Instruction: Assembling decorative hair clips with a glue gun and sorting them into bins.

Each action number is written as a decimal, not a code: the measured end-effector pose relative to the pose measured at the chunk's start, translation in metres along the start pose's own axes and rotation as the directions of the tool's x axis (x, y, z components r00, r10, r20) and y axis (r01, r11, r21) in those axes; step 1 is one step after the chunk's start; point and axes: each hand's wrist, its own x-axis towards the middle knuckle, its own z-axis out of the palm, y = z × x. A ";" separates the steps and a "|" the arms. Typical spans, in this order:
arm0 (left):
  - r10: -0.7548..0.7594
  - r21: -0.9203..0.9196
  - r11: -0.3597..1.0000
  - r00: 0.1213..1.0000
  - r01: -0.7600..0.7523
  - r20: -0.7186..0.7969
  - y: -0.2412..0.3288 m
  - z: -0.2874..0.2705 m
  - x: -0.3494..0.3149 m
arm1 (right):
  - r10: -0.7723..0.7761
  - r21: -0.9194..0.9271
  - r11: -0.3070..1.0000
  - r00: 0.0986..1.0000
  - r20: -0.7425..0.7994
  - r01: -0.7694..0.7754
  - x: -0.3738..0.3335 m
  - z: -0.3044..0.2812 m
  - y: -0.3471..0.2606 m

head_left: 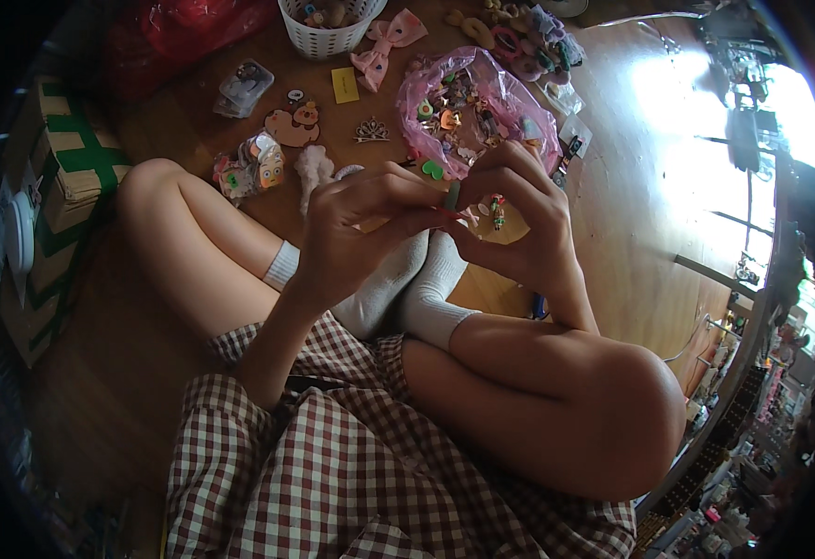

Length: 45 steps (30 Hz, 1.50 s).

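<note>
Both hands meet above my crossed feet, fingertips pinched together. Between them is a small green piece [452, 195], with a bit of red or pink under it; its kind is too small to make out. My left hand [365, 224] grips it from one side, and my right hand [519, 210] pinches it from the other. Just beyond the fingers lies an open pink plastic bag [542, 126] full of small colourful charms. A green heart-shaped piece [432, 170] rests by the bag's near edge. Below the right fingers, a small red and green figure [498, 212] is on the floor.
Around lie a tiara [371, 129], a pink bow [390, 48], a yellow card [345, 85], a clear box [244, 88], a bag of figures [253, 168] and a fluffy strip [313, 172]. A white basket [328, 39] stands far off. Taped cardboard boxes [76, 158] stand left.
</note>
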 end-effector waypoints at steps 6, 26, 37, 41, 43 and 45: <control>0.141 0.117 0.982 0.989 -0.146 0.051 0.000 -0.005 0.006 | 0.112 0.221 0.967 0.991 0.075 -0.126 -0.002 0.005 0.002; -0.424 -0.094 0.901 0.905 0.424 0.014 0.003 -0.003 0.005 | 0.476 0.603 0.638 0.861 0.180 -0.479 -0.014 0.022 0.019; -0.426 -0.050 0.903 0.904 0.427 0.014 -0.007 -0.004 0.002 | 0.368 0.272 0.895 0.930 -0.001 -0.353 -0.001 0.012 0.004; -0.369 -0.193 0.909 0.929 0.369 0.037 -0.014 -0.001 0.000 | 0.377 0.398 0.833 0.921 0.103 -0.385 -0.002 0.011 0.006; -0.418 -0.218 0.880 0.906 0.422 0.066 -0.013 -0.003 0.000 | 0.428 0.512 0.747 0.896 0.117 -0.424 -0.004 0.013 0.008; -0.418 -0.275 0.866 0.907 0.416 0.057 -0.013 -0.005 -0.001 | 0.476 0.617 0.644 0.868 0.138 -0.452 -0.006 0.015 0.010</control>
